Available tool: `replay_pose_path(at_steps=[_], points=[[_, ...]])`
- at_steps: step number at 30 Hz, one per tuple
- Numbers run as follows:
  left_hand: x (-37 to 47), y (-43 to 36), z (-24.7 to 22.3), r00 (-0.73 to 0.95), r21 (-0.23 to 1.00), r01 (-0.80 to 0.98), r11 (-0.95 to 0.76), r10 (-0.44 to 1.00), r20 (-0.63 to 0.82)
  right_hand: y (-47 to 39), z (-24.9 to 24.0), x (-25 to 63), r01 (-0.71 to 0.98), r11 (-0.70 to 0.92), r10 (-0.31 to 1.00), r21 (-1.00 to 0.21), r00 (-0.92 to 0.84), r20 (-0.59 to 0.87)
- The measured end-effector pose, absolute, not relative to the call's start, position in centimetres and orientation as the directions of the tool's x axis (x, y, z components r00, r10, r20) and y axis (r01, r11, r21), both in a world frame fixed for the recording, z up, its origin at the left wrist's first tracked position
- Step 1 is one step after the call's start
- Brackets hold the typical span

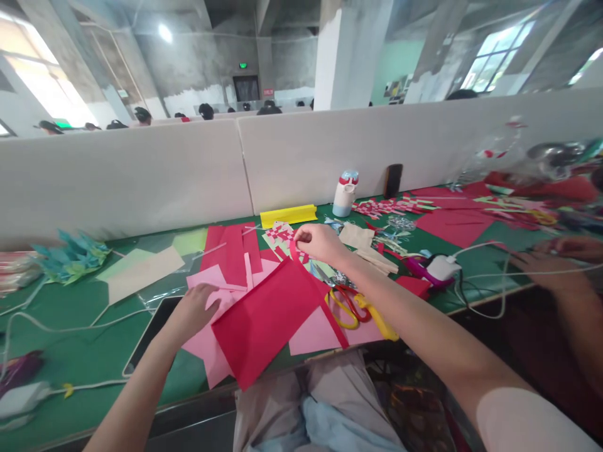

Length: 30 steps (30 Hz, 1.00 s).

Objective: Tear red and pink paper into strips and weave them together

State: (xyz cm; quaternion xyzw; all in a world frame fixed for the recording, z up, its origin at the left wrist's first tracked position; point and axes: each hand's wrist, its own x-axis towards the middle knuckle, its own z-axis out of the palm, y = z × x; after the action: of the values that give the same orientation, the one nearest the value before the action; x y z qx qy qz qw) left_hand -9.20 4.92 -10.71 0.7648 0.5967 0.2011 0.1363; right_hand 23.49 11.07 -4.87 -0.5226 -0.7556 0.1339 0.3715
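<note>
Apparently, the paper-cutting work is standing partway: narrow strips and two checkered red-and-pale paper clusters are lying ready, one beside the right hand (320, 242) and one beyond it, while one broad rectangular red paper sheet (271, 320) is remaining mostly whole, so cutting and assembling seem to be left. The right hand is pinching one narrow red paper strip (294, 250) between thumb and fingers, just above the sheet's far corner; whether this strip is joining the one running along the sheet's right edge, I cannot tell. The left hand (200, 307) is hovering or resting near the sheet's left corner, its grip loosely parted and seemingly grasping nothing. Yellow-and-red-handled scissors (348, 307) are lying beneath the right forearm, one pair or two being unclear. On the green worktop (85, 355), one folded bright-yellow paper piece (288, 216), one white bottle with a red-and-blue top (345, 196) and one dark-screened flat device (149, 339) are showing; the overlapping pink paper sheets (306, 336) and loose strips are defying an exact count.
</note>
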Motion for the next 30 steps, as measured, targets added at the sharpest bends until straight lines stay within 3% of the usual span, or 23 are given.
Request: replay_pose_path(at_steps=[2,5,7,11,14,16,18,22,30], points=[[-6.6,4.4,-9.8,0.194,0.624,0.746,-0.235,0.972,0.134,10.8,-5.0,21.8,0.671,0.474,0.866,-0.57,-0.236,0.442],[-2.4,3.2,-8.7,0.211,0.899,0.423,-0.115,0.977,0.025,9.9,-5.2,19.3,0.616,0.575,0.806,-0.538,-0.316,0.5],[-0.3,2.7,-8.4,0.158,0.97,0.238,-0.051,0.987,0.013,9.1,-5.5,18.1,0.585,0.652,0.742,-0.482,-0.363,0.563],[0.9,2.3,-8.5,0.146,0.992,0.11,-0.062,0.988,0.046,8.1,-6.2,17.2,0.499,0.761,0.627,-0.414,-0.406,0.665],[0.6,2.1,-8.7,0.134,0.993,0.089,-0.076,0.989,0.064,7.9,-6.8,17.5,0.384,0.661,0.748,-0.645,-0.268,0.607],[0.5,2.0,-8.8,0.128,0.991,0.102,-0.084,0.989,0.071,7.7,-7.2,17.7,0.226,0.493,0.864,-0.84,-0.235,0.445],[0.6,1.8,-8.9,0.138,0.987,0.129,-0.094,0.988,0.076,7.4,-7.6,17.8,0.104,0.323,0.903,-0.941,-0.332,0.273],[1.0,1.6,-8.6,0.169,0.982,0.167,-0.088,0.984,0.059,6.5,-7.9,17.6,0.106,0.254,0.861,-0.961,-0.478,0.175],[1.2,0.9,-9.4,0.305,0.987,0.143,0.07,0.946,-0.111,8.8,-7.4,18.6,0.045,0.225,0.942,-0.973,-0.266,0.205]])
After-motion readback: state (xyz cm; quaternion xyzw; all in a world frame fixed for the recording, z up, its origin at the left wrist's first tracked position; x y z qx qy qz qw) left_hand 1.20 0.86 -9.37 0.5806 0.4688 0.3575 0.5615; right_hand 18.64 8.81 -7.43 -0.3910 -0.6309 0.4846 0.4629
